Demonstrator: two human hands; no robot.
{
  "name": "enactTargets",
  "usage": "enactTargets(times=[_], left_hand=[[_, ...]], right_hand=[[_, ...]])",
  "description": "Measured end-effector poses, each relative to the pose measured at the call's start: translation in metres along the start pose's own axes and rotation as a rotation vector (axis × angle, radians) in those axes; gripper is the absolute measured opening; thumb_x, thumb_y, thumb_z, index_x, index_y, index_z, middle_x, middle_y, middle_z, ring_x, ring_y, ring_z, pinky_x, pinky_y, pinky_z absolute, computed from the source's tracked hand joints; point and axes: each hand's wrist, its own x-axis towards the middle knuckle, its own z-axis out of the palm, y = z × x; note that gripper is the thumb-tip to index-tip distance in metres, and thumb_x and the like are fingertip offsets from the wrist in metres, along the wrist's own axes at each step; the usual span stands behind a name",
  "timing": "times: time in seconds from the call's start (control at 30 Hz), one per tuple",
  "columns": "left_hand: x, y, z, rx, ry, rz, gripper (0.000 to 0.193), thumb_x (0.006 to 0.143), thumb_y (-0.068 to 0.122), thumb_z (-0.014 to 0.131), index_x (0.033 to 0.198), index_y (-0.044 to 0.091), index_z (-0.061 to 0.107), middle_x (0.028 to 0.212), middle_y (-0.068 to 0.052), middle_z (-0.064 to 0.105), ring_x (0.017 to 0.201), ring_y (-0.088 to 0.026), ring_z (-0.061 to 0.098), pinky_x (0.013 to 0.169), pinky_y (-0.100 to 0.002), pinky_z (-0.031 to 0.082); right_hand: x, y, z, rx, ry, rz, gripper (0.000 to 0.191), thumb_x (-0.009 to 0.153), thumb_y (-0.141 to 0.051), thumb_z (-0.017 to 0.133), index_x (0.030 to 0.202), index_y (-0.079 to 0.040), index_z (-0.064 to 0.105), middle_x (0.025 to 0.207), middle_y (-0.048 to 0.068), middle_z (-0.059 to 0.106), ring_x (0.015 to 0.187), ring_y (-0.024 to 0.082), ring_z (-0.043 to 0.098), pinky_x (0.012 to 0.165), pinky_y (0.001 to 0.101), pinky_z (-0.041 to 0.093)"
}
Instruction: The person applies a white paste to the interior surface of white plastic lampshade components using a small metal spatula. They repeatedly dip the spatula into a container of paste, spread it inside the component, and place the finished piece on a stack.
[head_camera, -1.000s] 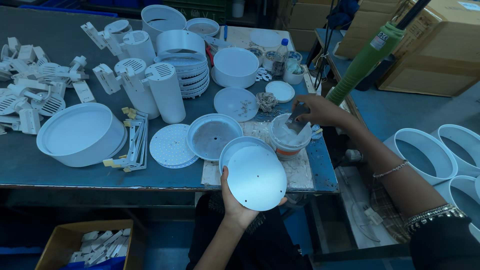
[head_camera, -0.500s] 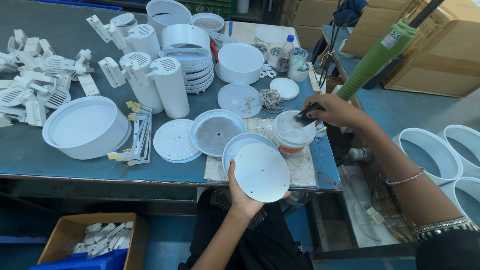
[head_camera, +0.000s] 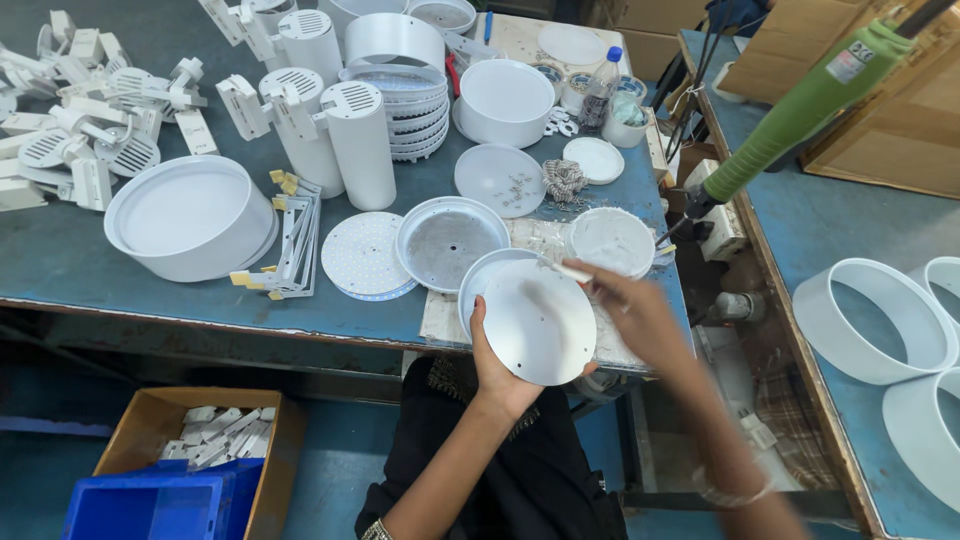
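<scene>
Far left of the left hand: a large white round housing (head_camera: 190, 218) sits on the blue desk (head_camera: 60, 270), with white track-light parts (head_camera: 90, 150) behind it.
Nearer left: white cylinder lamps (head_camera: 362, 145) stand upright; a flat white perforated disc (head_camera: 366, 255) lies just beside a shallow white dish (head_camera: 452, 243).
Left hand (head_camera: 497, 365): closed on the lower edge of a white round plate (head_camera: 540, 320), thumb on its face, holding it tilted above the desk's near edge.
Under the plate: a second white rim (head_camera: 480, 280) shows just behind it.
Right hand (head_camera: 640, 310): blurred, fingers pinched on a thin white stick (head_camera: 570, 272) whose tip touches the plate's upper edge.
Beyond the right hand: a small white tub (head_camera: 611, 241) stands on the desk.
Up right of it: a green power tool (head_camera: 800, 110) hangs slanted.
Far right: white rings (head_camera: 880, 320) lie on another blue surface.
</scene>
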Motion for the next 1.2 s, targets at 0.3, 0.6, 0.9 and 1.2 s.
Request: enactTargets(times=[0.3, 0.6, 0.9, 1.2], left_hand=[[0.002, -0.003, -0.005, 0.044, 0.117, 0.151, 0.076, 0.09, 0.065, 0.052, 0.144, 0.012, 0.052, 0.134, -0.01, 0.059, 0.126, -0.027, 0.056, 0.108, -0.043, 0.043], [0.0, -0.004, -0.011, 0.107, 0.11, 0.089, 0.079, 0.09, 0.066, 0.052, 0.146, 0.01, 0.048, 0.131, -0.011, 0.059, 0.121, -0.027, 0.057, 0.104, -0.043, 0.045], [-0.001, -0.002, -0.011, 0.255, 0.03, 0.067, 0.087, 0.086, 0.073, 0.051, 0.149, 0.012, 0.043, 0.136, -0.015, 0.056, 0.122, -0.035, 0.058, 0.09, -0.06, 0.051], [-0.006, -0.002, -0.017, 0.196, -0.081, -0.01, 0.094, 0.088, 0.076, 0.046, 0.156, 0.012, 0.036, 0.144, -0.021, 0.052, 0.127, -0.041, 0.058, 0.085, -0.068, 0.056]], right_hand=[[-0.046, -0.016, 0.106, -0.249, 0.35, -0.224, 0.056, 0.085, 0.008, 0.054, 0.137, -0.011, 0.064, 0.142, 0.014, 0.062, 0.132, 0.029, 0.059, 0.105, 0.0395, 0.049], [-0.065, -0.018, 0.088, -0.269, 0.243, -0.139, 0.05, 0.084, 0.009, 0.057, 0.125, -0.014, 0.071, 0.131, 0.007, 0.07, 0.123, 0.023, 0.066, 0.097, 0.0363, 0.053], [-0.08, 0.016, 0.054, 0.024, 0.178, -0.054, 0.039, 0.09, 0.004, 0.063, 0.123, -0.012, 0.076, 0.109, 0.008, 0.081, 0.1, 0.022, 0.076, 0.093, 0.034, 0.058], [-0.036, 0.079, 0.051, 0.721, 0.21, 0.236, 0.021, 0.088, -0.003, 0.076, 0.108, -0.001, 0.069, 0.092, 0.007, 0.072, 0.079, 0.009, 0.063, 0.067, 0.0243, 0.049]])
